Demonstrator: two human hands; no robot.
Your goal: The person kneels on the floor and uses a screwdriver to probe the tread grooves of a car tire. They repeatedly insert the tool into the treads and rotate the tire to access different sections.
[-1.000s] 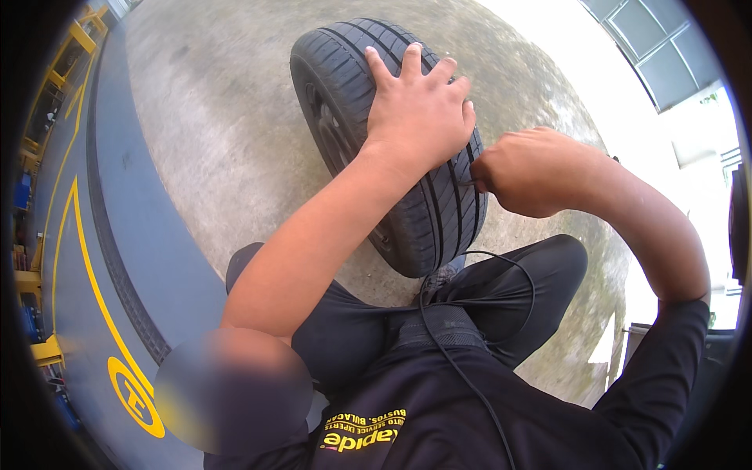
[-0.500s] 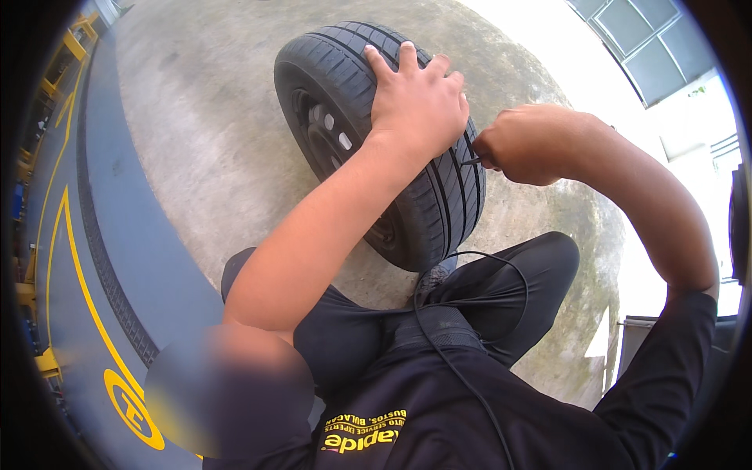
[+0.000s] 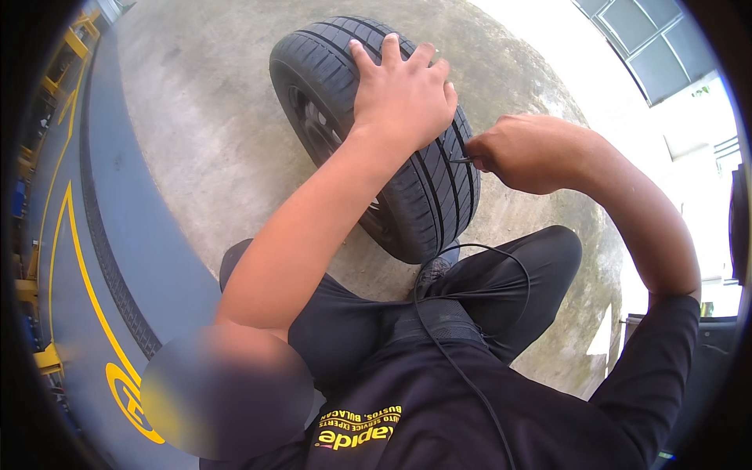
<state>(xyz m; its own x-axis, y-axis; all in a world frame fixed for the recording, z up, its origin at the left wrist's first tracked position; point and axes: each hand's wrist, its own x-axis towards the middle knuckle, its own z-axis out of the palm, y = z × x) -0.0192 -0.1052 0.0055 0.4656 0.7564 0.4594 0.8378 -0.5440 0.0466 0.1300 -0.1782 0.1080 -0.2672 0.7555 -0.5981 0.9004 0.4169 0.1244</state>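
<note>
A black car tyre point(image 3: 419, 200) on a dark wheel rim point(image 3: 313, 121) stands upright on the floor in front of me. My left hand point(image 3: 407, 94) lies over the top of its tread, fingers spread. At the tread's right side, my right hand point(image 3: 521, 153) is closed around a thin, pointed metal tool point(image 3: 462, 160). The tip of that tool meets the grooves of the tread. Its handle is hidden in my fist, so its exact kind cannot be told.
Below the tyre are my bent legs point(image 3: 509, 282) and a shoe point(image 3: 435, 274). A black cable point(image 3: 470, 376) loops over my lap. Blue flooring with yellow lines point(image 3: 82, 266) runs along the left, beside yellow metal equipment point(image 3: 74, 43). A grey paned gate point(image 3: 650, 47) stands at the far right.
The tyre has tilted slightly to the left, with my left hand moving along on it. My right hand has shifted slightly, and more of the tool's metal shows.
</note>
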